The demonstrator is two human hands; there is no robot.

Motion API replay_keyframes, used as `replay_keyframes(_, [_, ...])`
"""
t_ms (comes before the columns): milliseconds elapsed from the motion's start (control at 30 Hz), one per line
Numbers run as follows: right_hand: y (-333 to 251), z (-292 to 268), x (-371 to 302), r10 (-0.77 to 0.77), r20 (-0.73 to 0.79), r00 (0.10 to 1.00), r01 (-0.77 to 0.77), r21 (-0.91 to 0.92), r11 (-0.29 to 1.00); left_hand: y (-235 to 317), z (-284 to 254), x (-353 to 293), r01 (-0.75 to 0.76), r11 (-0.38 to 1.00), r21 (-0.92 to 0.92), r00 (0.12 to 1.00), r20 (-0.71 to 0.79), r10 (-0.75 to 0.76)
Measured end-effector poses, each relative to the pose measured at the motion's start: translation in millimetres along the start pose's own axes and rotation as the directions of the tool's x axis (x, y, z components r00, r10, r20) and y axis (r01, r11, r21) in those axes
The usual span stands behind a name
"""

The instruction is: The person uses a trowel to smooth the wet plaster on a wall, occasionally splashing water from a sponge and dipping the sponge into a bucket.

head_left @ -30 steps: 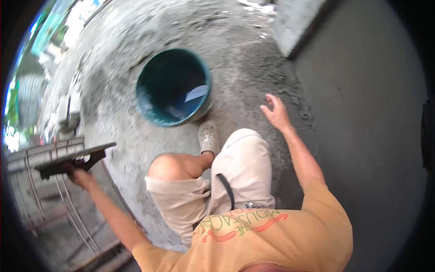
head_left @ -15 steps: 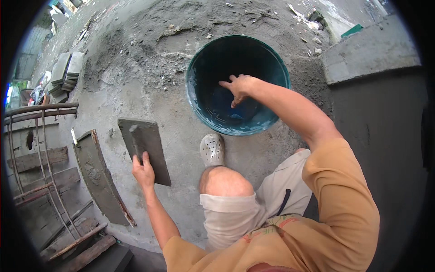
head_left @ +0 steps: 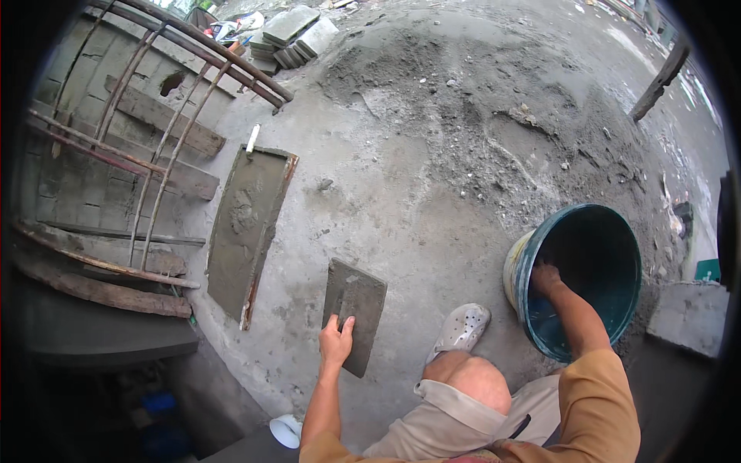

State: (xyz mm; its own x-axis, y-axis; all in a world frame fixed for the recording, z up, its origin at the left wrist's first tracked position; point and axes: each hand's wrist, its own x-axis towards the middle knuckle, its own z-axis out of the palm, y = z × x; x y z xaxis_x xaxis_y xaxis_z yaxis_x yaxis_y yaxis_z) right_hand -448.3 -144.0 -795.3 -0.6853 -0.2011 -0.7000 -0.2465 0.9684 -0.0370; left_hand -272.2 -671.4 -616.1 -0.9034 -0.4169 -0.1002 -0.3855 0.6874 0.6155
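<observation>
My left hand (head_left: pixel 336 342) grips the handle of a grey, mortar-coated plastering float (head_left: pixel 365 312), a flat rectangular board held over the concrete ground. Over on the right, my right hand (head_left: pixel 545 276) reaches inside a large dark green bucket (head_left: pixel 532 309) whose mouth faces up toward me. Its fingers are lost in the bucket's shadow, so what they touch is hidden. To the left of the float, a long shallow form (head_left: pixel 245 220) full of smooth wet mortar lies on the ground, with a small lump on its surface.
Metal bars (head_left: pixel 181 116) and boards stand at the left, beside a dark drop. A mound of grey sand (head_left: pixel 494 123) spreads beyond the bucket. Stacked slabs (head_left: pixel 292 31) sit at the far side. A concrete block (head_left: pixel 687 316) is right of the bucket; my shoe (head_left: pixel 465 326) is near its left side.
The view has swung left, so the bucket now appears farther right and the mortar-filled form nearer the middle. My right hand, fingers spread before, has gone deeper into the bucket. My left keeps the float.
</observation>
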Motion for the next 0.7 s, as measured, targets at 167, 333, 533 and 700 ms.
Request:
replay_keyframes(167, [31.9,-63.8,-53.1,0.057,0.043,0.997,-0.068,0.313,0.947,10.3,-4.1,8.6,-0.021,0.999,0.03,1.0,0.013,0.021])
replay_keyframes(333, [66.0,-107.3,-125.6,0.092,-0.068,0.993,0.048,0.977,0.209,49.3,5.4,31.5,-0.157,0.987,0.023,0.987,0.047,0.156])
replay_keyframes(533, [73.1,-135.0,-213.7,-0.025,-0.269,0.963,0.134,0.556,-0.82,121.6,7.5,63.5,-0.369,0.921,-0.125,0.925,0.042,0.377])
replay_keyframes(700, [36.7,-125.0,-243.7,0.13,-0.469,0.873,0.217,0.136,-0.967,176.5,26.7,103.4,-0.534,0.839,-0.108,0.842,0.027,0.539])
